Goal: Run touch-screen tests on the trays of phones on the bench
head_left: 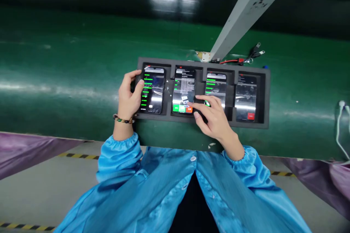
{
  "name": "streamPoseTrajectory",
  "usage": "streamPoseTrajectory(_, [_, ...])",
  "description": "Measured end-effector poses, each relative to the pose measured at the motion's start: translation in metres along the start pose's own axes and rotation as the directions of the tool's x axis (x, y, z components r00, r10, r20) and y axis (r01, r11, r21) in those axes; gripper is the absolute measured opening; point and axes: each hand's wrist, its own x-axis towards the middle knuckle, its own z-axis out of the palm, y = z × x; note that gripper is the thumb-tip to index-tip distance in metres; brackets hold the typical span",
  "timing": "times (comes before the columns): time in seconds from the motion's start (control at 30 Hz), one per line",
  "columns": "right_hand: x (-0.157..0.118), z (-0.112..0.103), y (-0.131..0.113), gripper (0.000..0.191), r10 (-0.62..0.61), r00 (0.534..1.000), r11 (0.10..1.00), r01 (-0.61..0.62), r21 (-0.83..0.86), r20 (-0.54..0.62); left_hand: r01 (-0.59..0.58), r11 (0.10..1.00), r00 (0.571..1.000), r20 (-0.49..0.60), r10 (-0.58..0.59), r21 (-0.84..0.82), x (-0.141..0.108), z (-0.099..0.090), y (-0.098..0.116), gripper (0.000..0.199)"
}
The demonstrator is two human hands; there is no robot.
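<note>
A dark foam tray (166, 118) holds several phones in a row, all lit. My left hand (129, 94) rests at the tray's left end, its thumb at the edge of the leftmost phone (154, 89) and its fingers on the tray's rim. Green text lines show on that phone. My right hand (214, 118) is spread over the second phone (183, 87), a finger by the red button low on its screen. The third phone (217, 83), with green lines, is partly hidden by that hand. At the right, the fourth phone (246, 96) shows a red button.
The tray lies on a green table (82, 54). Behind it a grey metal post (237, 18) slants up, with red and black cables (253, 54) beside its foot. A white cable (339, 127) hangs at the far right edge.
</note>
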Motion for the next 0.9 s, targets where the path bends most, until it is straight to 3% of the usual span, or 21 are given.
streamPoseTrajectory(0.17, [0.009,0.016,-0.012,0.038,-0.047,0.992,0.998,0.043,0.037,0.114,0.014,0.999,1.0,0.001,-0.014,0.031,-0.001,0.0,0.001,0.043])
streamPoseTrajectory(0.37, [0.009,0.019,-0.013,0.041,-0.033,0.999,0.999,0.033,0.021,0.039,-0.004,1.0,1.0,0.015,0.004,-0.004,-0.001,-0.002,0.001,0.043])
streamPoseTrajectory(0.57, [0.011,0.018,-0.014,0.042,-0.043,0.996,0.999,0.042,0.023,0.078,0.019,0.999,0.998,0.064,-0.016,-0.045,-0.001,-0.006,0.001,0.048])
streamPoseTrajectory(0.9, [0.008,0.019,-0.013,0.046,-0.046,0.996,0.999,0.045,0.023,0.082,0.014,0.989,0.987,0.159,0.009,-0.145,0.0,-0.018,-0.02,0.053])
